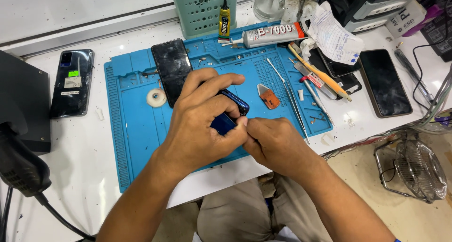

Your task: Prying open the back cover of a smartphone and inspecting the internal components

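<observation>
Both hands clamped around a glossy dark-blue phone, edge-on above blue mat.

The phone between the hands shows glossy dark-blue casing, and the black screen panel at upper centre is smooth, reflective glass. Under them the blue mat looks matt and rubbery with moulded ridges, on a smooth white table speckled with dirt. Right of centre, the tweezers are bright polished metal, and the receipt at upper right is crumpled paper.
</observation>
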